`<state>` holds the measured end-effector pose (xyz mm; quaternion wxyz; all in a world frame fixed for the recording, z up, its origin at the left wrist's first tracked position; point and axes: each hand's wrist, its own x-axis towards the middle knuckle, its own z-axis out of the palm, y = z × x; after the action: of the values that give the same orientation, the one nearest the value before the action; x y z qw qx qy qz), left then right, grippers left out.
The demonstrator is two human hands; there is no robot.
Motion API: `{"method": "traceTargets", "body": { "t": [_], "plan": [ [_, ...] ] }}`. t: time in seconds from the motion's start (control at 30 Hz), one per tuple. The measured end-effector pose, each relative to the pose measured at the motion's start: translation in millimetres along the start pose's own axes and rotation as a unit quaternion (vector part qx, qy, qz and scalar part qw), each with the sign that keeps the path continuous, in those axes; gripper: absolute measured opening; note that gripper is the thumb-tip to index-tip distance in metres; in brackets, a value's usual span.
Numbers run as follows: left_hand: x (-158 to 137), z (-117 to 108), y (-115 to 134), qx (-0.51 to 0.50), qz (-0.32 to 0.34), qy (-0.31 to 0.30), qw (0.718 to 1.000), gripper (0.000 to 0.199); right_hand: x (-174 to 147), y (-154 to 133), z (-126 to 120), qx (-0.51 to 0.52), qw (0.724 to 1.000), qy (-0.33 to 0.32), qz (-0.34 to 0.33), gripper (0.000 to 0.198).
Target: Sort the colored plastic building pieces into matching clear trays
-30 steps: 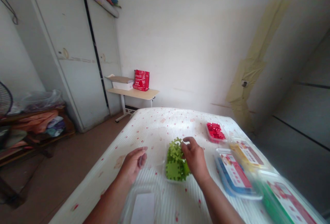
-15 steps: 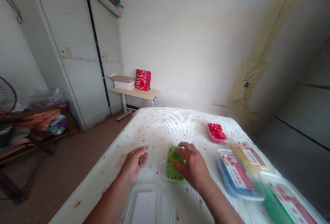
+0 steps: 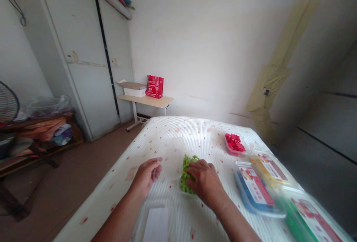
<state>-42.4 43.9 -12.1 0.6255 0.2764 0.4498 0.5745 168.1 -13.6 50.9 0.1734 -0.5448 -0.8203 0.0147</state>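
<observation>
My left hand [image 3: 148,175] has its fingers curled round the near edge of a thin clear plastic lid [image 3: 171,162], which is hard to make out against the cloth. Right of it stands a small clear box [image 3: 188,193] filled with light green toothed plastic pieces [image 3: 190,159]. My right hand [image 3: 205,182] lies over the right side of this box, fingers bent down among the green pieces. Its fingertips are partly hidden, so the exact piece under them does not show.
On the right of the bed-like surface [image 3: 195,132] are a box of red pieces [image 3: 234,143] and lidded, labelled boxes in yellow [image 3: 269,167], blue [image 3: 254,186] and green [image 3: 306,216]. A clear lid with a white label [image 3: 156,223] lies nearest me. A red bag [image 3: 154,86] stands on a side table.
My right hand has lowered into the box and its fingers have drawn together; the green pieces have shifted. The lid in my left hand has moved slightly to the right.
</observation>
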Motion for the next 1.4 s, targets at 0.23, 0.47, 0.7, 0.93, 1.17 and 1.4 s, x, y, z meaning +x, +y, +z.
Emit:
{"method": "traceTargets", "body": {
  "t": [0.23,0.47,0.7,0.93,1.17,1.4],
  "plan": [
    [0.2,-1.2,0.7,-0.003,0.003,0.005,1.000,0.028,-12.2,29.1,-24.4,0.051,0.991,0.101,0.067,0.013],
    [-1.3,1.1,1.2,0.004,0.004,-0.002,1.000,0.028,-21.2,42.7,-18.5,0.061,0.990,0.063,0.109,0.016],
    [2.9,-2.1,-1.7,0.007,0.005,0.007,1.000,0.030,-25.3,38.5,-22.6,0.109,0.983,0.021,0.149,0.018],
    [6.0,-5.8,-2.3,0.029,0.022,0.022,0.999,0.031,-27.3,15.8,-10.3,0.030,0.997,0.013,0.072,0.016],
    [3.4,-3.2,-0.4,0.018,0.010,0.026,0.999,0.032,-19.0,19.3,-4.0,0.032,0.993,-0.048,0.103,0.047],
    [4.1,-4.1,-2.0,0.008,-0.004,0.015,1.000,0.032,-11.8,14.6,4.7,0.050,0.988,-0.026,0.143,0.032]
  ]
}}
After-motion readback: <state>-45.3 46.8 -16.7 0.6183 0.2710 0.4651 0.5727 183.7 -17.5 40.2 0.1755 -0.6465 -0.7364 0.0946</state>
